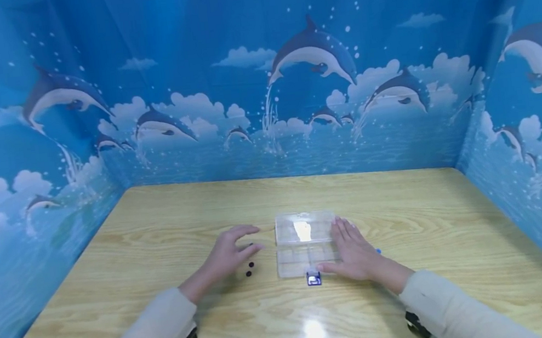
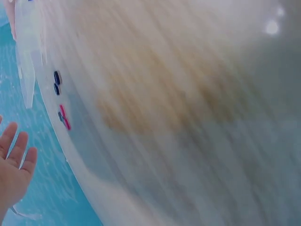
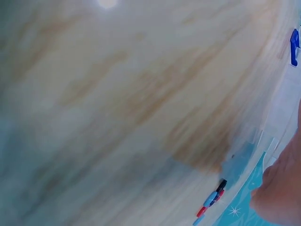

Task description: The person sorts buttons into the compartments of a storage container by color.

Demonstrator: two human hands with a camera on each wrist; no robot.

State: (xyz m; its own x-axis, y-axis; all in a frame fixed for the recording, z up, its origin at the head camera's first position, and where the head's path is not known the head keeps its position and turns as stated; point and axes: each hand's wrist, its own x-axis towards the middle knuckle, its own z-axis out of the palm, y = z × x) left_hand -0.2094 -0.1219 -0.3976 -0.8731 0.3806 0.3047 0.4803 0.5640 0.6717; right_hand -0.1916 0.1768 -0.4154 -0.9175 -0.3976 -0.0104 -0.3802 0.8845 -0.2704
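Observation:
A clear plastic compartment box (image 1: 286,266) lies on the table with its lid (image 1: 284,229) spread back. My right hand (image 1: 357,256) rests along its right side, fingers straight, the thumb by the front edge. At that edge, close to the thumb, is a small blue-framed square piece (image 1: 314,278), seen as a blue shape (image 3: 294,47) in the right wrist view. To the left of the box my left hand (image 1: 225,256) hovers, fingers loosely extended and holding nothing. Small dark discs (image 1: 249,274) lie beneath it. The left wrist view shows that hand (image 2: 16,169) spread.
Beside the dark discs (image 2: 57,77), a pink strip and a small bluish piece (image 2: 60,116) lie on the table. Several small red, blue and black pieces (image 3: 210,199) lie to the right of my right hand. A dolphin-print curtain (image 1: 269,152) borders the wood-grain table (image 1: 195,204).

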